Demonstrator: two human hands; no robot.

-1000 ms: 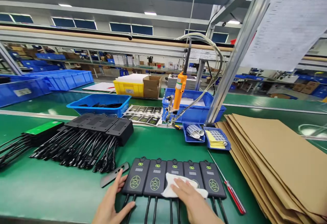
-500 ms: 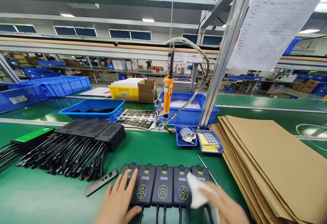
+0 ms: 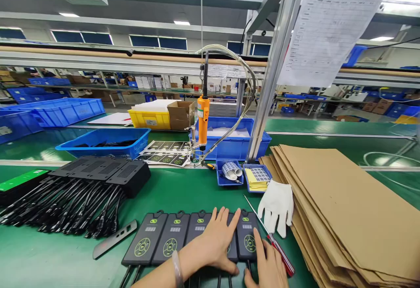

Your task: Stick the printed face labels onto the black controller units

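Note:
Five black controllers with green button rings stand side by side in a row at the front of the green bench; the leftmost controller (image 3: 144, 240) shows fully. My left hand (image 3: 218, 240) lies with spread fingers over the third and fourth units, partly covering them. Fingers of my right hand (image 3: 267, 261) are apart, the index fingertip touching the right edge of the rightmost controller (image 3: 246, 233). A white glove (image 3: 277, 207) lies flat to the right, just beyond a screwdriver (image 3: 280, 253) with a red handle. Black cables run from the units' lower ends.
Brown cardboard sheets (image 3: 344, 200) are stacked at the right. Small blue trays (image 3: 229, 182) hold labels. An orange electric screwdriver (image 3: 202, 121) hangs behind. Black adapters (image 3: 127, 176) with cables, a grey knife (image 3: 114, 239) and a blue basket (image 3: 138, 150) are at the left.
The white cloth item has left my right hand and a glove now lies beside the cardboard. My left hand has moved right across the row. The view has shifted slightly right.

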